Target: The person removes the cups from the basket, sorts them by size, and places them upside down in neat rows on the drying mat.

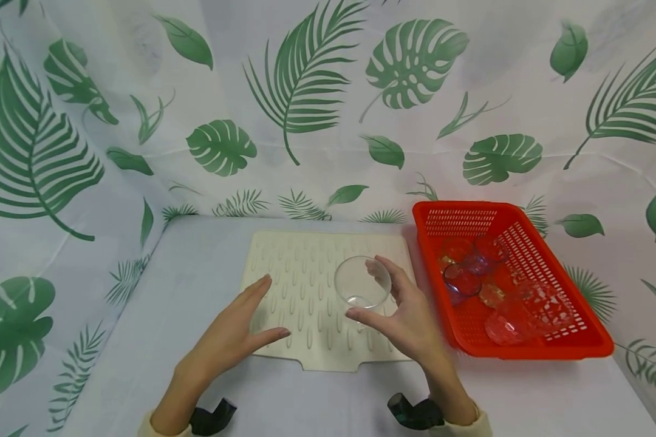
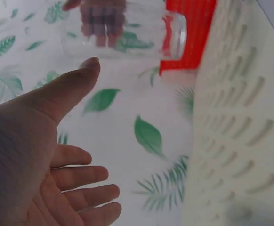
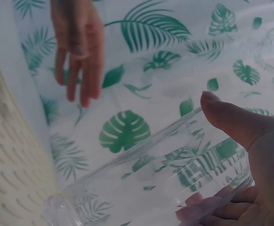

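Observation:
A clear drinking glass [image 1: 362, 282] is in my right hand [image 1: 410, 315], with the thumb on its near side and the fingers round the far side. It stands roughly upright over the right half of a cream ridged drying board [image 1: 328, 358]. In the right wrist view, the tall body of the glass [image 3: 141, 174] runs down to a thick base close to the board. My left hand [image 1: 226, 337] hovers above the board's left edge, fingers extended, thumb apart, holding nothing. The left wrist view shows that hand [image 2: 66, 165] below the glass, apart from it.
To the right of the board, a red perforated basket [image 1: 530, 351] holds several glass pieces, among them a purple-tinted cup [image 1: 461, 280] and a clear glass [image 1: 511, 328] lying on its side. Behind the white-covered table [image 1: 191, 261] hangs a leaf-print curtain [image 1: 317, 176].

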`<state>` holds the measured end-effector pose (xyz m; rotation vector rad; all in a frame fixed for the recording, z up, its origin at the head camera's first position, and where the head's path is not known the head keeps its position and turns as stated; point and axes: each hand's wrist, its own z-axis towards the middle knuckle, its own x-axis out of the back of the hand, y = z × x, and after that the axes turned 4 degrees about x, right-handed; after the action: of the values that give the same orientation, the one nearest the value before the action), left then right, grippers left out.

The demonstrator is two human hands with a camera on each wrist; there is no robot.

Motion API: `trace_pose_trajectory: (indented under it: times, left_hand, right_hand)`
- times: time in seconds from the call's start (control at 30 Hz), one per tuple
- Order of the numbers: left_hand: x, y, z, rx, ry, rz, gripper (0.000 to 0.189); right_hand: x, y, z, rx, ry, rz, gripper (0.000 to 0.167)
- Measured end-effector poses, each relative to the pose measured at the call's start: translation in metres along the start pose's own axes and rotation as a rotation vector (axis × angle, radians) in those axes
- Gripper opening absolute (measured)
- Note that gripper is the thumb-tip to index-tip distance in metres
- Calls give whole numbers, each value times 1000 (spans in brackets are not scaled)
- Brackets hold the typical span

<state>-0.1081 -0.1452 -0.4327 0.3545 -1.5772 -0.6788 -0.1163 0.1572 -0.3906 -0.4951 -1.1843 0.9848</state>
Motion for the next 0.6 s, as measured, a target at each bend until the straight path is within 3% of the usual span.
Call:
trace_pose_trajectory:
  times: [0.17,0.33,0.6]
  left_hand:
    - [7,22,3,-121,-4,-75,99]
    - [8,38,7,-185,-28,-148,96]
    - [-2,50,17,-292,-60,-294,88]
  right_hand:
    - [-3,2,0,21,-32,22,91]
    - [-8,4,0,74,-59,34,92]
    - [-13,5,-1,130,-98,46,91]
